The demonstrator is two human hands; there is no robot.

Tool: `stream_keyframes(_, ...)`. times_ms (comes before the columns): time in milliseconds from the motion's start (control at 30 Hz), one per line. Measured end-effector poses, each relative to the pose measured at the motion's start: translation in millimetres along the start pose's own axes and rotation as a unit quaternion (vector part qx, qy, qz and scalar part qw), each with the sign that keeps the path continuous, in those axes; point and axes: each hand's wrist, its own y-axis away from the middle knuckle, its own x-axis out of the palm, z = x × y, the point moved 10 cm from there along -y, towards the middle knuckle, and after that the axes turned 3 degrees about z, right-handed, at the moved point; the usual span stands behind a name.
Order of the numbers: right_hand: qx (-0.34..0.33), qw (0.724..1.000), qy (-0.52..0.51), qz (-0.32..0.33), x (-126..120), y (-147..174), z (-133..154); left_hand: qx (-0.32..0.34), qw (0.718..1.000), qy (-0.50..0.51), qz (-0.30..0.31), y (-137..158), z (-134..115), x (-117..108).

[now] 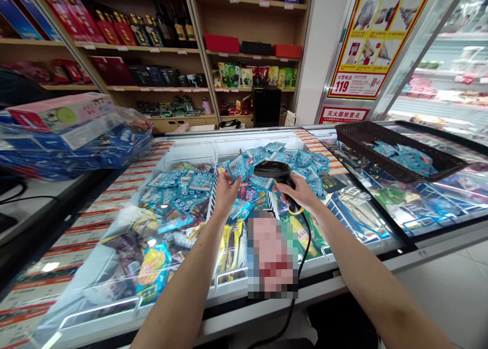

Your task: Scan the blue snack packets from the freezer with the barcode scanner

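Note:
My left hand (227,189) pinches a small blue packet (237,167) with a white barcode label turned up toward me. In my right hand (297,190) is a black barcode scanner (273,169), gripped by its handle, its head pointing left toward that packet. The scanner's black cable (308,237) hangs down over the freezer's front edge. Around and beyond both hands lie many more blue packets (312,167) in a loose heap on the glass top. A second heap of blue packets (183,186) sits to the left of my left hand.
Beneath the glass, the chest freezer (190,153) holds wrapped ice creams in wire baskets. A dark woven tray (396,168) with more blue packets stands at right. Plastic-wrapped boxes (76,140) are stacked at left. Shelves (251,57) of goods line the back wall.

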Motion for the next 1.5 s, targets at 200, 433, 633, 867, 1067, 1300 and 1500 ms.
stream_keyframes(200, 0.003, 1.0, -0.001, -0.002, 2.3, -0.1, -0.3, 0.018, 0.999, -0.029, -0.017, -2.9, 1.4, -4.3)
stream_keyframes(433, -0.005, 1.0, 0.002, 0.015, 10.8, 1.9, 7.4, 0.001, 0.994, -0.106, -0.021, -1.2, 0.4, -6.9)
stream_keyframes(633, -0.007, 0.999, 0.036, 0.017, 12.7, 2.3, 5.9, 0.004, 0.99, -0.139, -0.024, -1.0, -1.3, -8.1)
stream_keyframes(867, -0.016, 0.998, 0.052, 0.022, 12.5, 2.7, 5.1, 0.012, 0.988, -0.15, -0.022, -2.1, -0.9, -7.0)
stream_keyframes(1067, -0.01, 0.998, 0.063, 0.027, 12.8, 2.5, 4.5, 0.016, 0.989, -0.145, -0.02, -2.2, -1.0, -6.6)
stream_keyframes(1300, 0.001, 0.997, 0.063, 0.038, 15.3, 5.7, 10.7, 0.011, 0.99, -0.141, -0.027, -2.0, -1.3, -6.9)
stream_keyframes(1500, -0.006, 0.999, 0.031, 0.023, 12.3, 3.1, 8.3, 0.013, 0.989, -0.146, -0.021, -1.0, -2.7, -6.5)
